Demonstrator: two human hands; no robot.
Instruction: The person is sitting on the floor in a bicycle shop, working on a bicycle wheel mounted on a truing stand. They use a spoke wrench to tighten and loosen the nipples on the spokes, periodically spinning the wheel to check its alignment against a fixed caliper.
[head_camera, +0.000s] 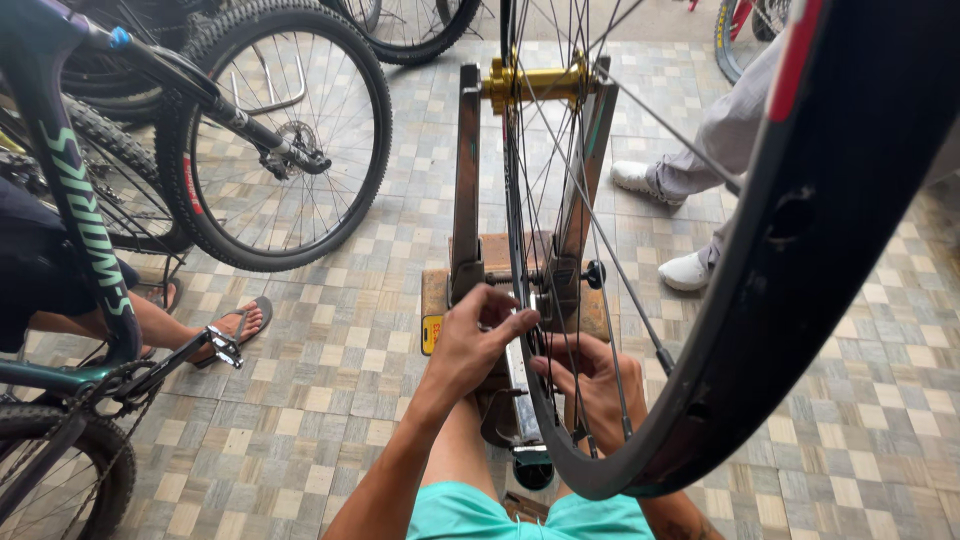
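Black rim (800, 300) with gold hub (535, 82) is mounted upright in truing stand (467, 190) on tiled floor (330, 370). Left hand (478, 340) is pinched at rim near stand's caliper; right hand (590, 385) is set among spokes (600, 230) just beside it. Mountain bike (90, 250) is parked at left.

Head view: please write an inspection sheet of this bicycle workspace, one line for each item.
Surface: checkered grey and beige tile floor, worn.
Job's things: black bicycle rim with thin steel spokes and gold hub, mounted in a brown metal truing stand.
Clutter: black mountain bicycle with knobby tyre at left; dark frame with pale green lettering.
Grips: left hand touches the stand beside the rim; right hand reaches among the spokes; whether either grip is closed cannot be told.
Cables: nothing seen.
Surroundings: person's foot in a sandal; person in grey trousers and white shoes.
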